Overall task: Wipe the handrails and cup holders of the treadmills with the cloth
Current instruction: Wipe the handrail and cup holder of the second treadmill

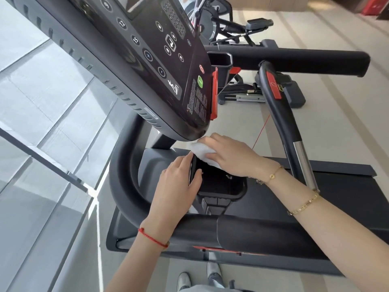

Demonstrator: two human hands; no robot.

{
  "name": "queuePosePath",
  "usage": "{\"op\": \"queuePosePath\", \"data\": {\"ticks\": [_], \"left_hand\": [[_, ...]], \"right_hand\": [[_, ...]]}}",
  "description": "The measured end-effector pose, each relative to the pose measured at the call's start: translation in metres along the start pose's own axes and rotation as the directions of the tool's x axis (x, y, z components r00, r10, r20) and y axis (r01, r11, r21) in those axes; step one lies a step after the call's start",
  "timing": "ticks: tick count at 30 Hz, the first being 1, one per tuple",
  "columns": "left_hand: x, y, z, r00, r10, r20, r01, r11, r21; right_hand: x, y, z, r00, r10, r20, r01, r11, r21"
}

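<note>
A white cloth lies pressed under my right hand on the far rim of the near black cup holder, just below the treadmill console. My left hand grips the left rim of that cup holder, thumb inside. The curved black handrail bends around the left side and runs across under both forearms. A second cup holder sits beyond the console, with the far handrail beside it.
An inner grip bar with a red stop button and a metal sensor section stands to the right. A red safety cord hangs by the console. The treadmill belt lies right, glass wall panels left, other gym machines behind.
</note>
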State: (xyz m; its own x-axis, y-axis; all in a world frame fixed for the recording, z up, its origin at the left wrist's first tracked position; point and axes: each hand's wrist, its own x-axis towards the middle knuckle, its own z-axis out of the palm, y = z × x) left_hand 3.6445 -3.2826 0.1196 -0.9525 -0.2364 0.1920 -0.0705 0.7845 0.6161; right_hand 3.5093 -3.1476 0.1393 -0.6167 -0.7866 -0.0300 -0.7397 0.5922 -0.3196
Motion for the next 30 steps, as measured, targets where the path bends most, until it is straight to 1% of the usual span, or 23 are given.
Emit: {"op": "queuePosePath", "data": {"ticks": [1,3,5,7,9,12,15,19,22,24,26,30], "left_hand": [[0.000,0.000,0.000,1.000,-0.002,0.003,0.002,1.000,-0.002],[0.000,-0.001,-0.001,1.000,-0.002,0.008,0.002,1.000,-0.007],[0.000,-0.001,-0.001,1.000,0.001,0.012,-0.001,1.000,-0.015],[0.000,-0.001,-0.001,1.000,0.001,0.016,-0.001,1.000,-0.018],[0.000,-0.001,-0.001,1.000,-0.002,0.019,0.003,1.000,-0.012],[0.001,-0.001,0.000,1.000,-0.006,0.012,0.006,1.000,-0.006],[0.000,-0.001,0.000,1.000,-0.002,0.016,0.002,1.000,0.001],[0.000,-0.002,0.000,1.000,0.002,0.020,-0.002,1.000,0.007],[0.000,-0.001,-0.001,1.000,-0.002,0.027,0.001,1.000,0.006],[0.000,-0.002,-0.001,1.000,-0.003,0.027,0.003,1.000,0.009],[0.000,-0.001,-0.001,1.000,-0.006,0.028,0.006,1.000,0.014],[0.000,-0.002,-0.001,1.000,-0.013,0.025,0.013,1.000,0.010]], "right_hand": [[-0.004,0.000,0.001,1.000,0.029,-0.012,-0.029,0.999,0.021],[-0.019,0.003,0.002,0.990,0.143,-0.022,-0.138,0.981,0.134],[-0.035,0.000,0.004,0.959,0.280,-0.048,-0.259,0.930,0.262],[-0.050,-0.008,0.008,0.919,0.388,-0.065,-0.347,0.878,0.330],[-0.066,-0.020,0.015,0.880,0.471,-0.070,-0.408,0.821,0.399],[-0.086,-0.036,0.026,0.841,0.536,-0.069,-0.449,0.764,0.464],[-0.069,-0.026,0.015,0.843,0.538,-0.021,-0.488,0.780,0.392],[-0.039,-0.011,-0.004,0.902,0.432,0.031,-0.421,0.860,0.289],[-0.053,-0.016,0.004,0.914,0.404,-0.046,-0.383,0.893,0.238],[-0.072,-0.020,0.012,0.908,0.411,-0.085,-0.375,0.886,0.274],[-0.086,-0.023,0.016,0.905,0.417,-0.081,-0.378,0.878,0.293],[-0.093,-0.026,0.014,0.920,0.370,-0.130,-0.346,0.922,0.177]]}}
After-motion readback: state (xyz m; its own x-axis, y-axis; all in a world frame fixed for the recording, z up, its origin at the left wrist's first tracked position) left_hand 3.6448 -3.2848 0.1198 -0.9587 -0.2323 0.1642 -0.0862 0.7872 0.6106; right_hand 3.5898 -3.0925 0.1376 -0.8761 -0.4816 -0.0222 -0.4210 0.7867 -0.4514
